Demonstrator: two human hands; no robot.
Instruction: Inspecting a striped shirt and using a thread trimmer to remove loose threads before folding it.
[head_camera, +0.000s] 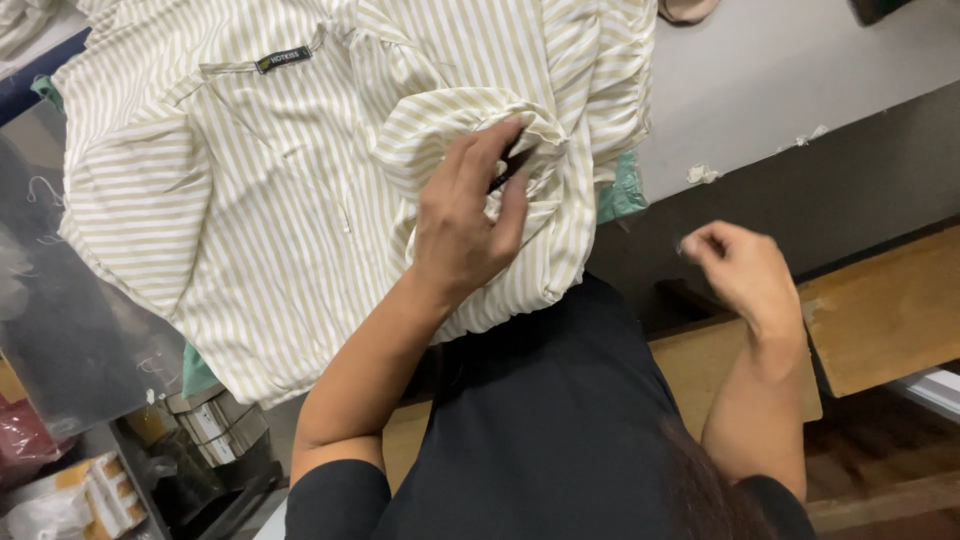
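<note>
The left hand (465, 225) is pressing down on a bunched fold of a cream-and-beige striped shirt (270, 200), its fingers (490, 140) curling over the gathered cloth and pinching it against a small dark object that is too hidden to identify. The shirt is spreading away from that grip across the grey worktable (780, 70), its collar with a dark label (284, 59) lying well beyond the fingertips. The right hand (745, 270) is hovering apart from the shirt, off to the side of the grip, its fingertips nipped together on what looks like a tiny scrap of thread or lint. Small white scraps (703, 173) are lying on the table between the two hands, nearer the right one.
</note>
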